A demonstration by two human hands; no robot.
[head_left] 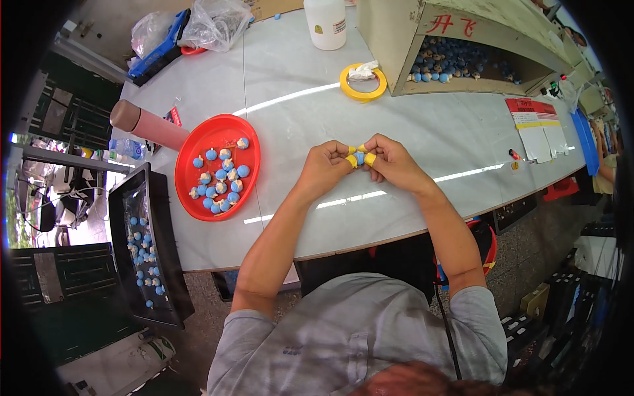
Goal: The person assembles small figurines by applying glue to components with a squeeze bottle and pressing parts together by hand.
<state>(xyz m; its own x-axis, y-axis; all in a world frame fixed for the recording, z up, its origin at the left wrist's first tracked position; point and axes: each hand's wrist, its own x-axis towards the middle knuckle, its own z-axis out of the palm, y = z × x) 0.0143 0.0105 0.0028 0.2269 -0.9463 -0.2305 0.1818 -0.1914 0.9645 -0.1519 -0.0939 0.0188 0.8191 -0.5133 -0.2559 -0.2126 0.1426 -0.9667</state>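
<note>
Over the middle of the table, my left hand [328, 164] and my right hand [389, 162] meet around one small blue ball-shaped piece [359, 158]. Yellow tape or covers wrap the thumbs and forefingers that pinch it from both sides. My fingers hide most of the piece, so its details cannot be made out. To the left lies a red round tray [255, 173] holding several similar blue balls [232, 174] with cream-coloured parts.
A black bin [173, 290] with more balls stands at the left edge, by a pink bottle [158, 129]. Yellow tape [362, 94], a white bottle [326, 25] and a beige metal cabinet [389, 46] full of blue balls stand at the back. Printed sheets [538, 135] lie right.
</note>
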